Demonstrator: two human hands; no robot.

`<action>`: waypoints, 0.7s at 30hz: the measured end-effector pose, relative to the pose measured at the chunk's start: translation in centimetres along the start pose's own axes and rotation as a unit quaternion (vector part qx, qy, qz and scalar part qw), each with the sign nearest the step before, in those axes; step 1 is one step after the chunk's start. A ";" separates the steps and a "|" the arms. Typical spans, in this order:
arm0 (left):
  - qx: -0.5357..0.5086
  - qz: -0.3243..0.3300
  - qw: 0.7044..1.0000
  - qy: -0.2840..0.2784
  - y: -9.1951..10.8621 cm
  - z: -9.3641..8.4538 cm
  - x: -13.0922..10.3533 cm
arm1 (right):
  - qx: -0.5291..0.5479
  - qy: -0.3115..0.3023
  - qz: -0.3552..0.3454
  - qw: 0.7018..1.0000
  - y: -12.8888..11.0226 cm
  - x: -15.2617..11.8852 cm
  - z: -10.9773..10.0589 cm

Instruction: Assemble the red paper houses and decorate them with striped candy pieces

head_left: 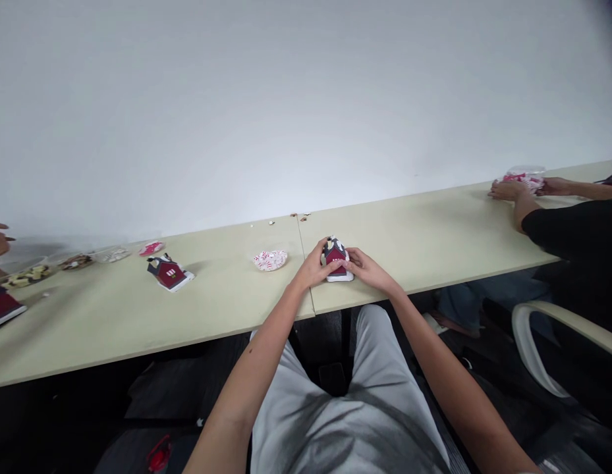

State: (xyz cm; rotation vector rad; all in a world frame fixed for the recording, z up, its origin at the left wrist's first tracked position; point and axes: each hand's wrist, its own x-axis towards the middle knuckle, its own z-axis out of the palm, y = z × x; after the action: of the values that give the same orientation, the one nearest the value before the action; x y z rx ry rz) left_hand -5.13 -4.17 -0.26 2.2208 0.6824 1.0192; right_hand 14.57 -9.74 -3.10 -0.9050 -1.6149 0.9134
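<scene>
"Pale wall (306,99) ahead of you, cream tabletop (409,240) below it, a seam (300,237) just left of your work. What have you got hold of?"

"You have a small house (336,253), dark red and dark-roofed, straight in front of you near the table's front edge. Your left hand (314,268) and right hand (369,268) close round it from either side, fingers drawn in only as far as its walls allow, thumbs at its front."

"Which step are you at?"

"You're steadying or adjusting the house, I'd judge. Whether its white base (342,278) rests on the table, I cannot tell."

"Your next move?"

"Reaching for anything else would call for freeing one hand while your other keeps the house upright."

"And the containers around you?"

"Beside you on the left, a dish (270,261) that seems filled with red-and-white pieces. Farther left, beyond a second house (170,274), you have clear bowls of yellowish, brown, whitish and pinkish pieces. Far to your right, a co-worker's hands (509,190) hold a clear container (528,170) of red-and-white pieces."
</scene>
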 end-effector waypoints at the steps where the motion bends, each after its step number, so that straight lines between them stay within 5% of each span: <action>1: 0.003 0.001 1.000 -0.002 0.0 0.0 0.0 | -0.003 0.000 -0.001 1.000 0.0 0.0 0.0; 11: 0.035 0.005 0.999 0.012 -0.9 0.2 0.0 | -0.030 -0.009 -0.027 0.999 1.2 0.2 -0.2; 21: 0.079 -0.005 0.995 0.052 -2.5 0.6 0.3 | -0.087 0.063 -0.013 0.994 1.8 0.3 -0.1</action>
State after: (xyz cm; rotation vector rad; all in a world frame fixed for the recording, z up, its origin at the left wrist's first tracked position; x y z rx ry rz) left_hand -5.00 -2.45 -2.12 2.3086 0.8461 1.1162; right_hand 14.79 -8.69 -4.63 -1.0385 -1.6106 0.6906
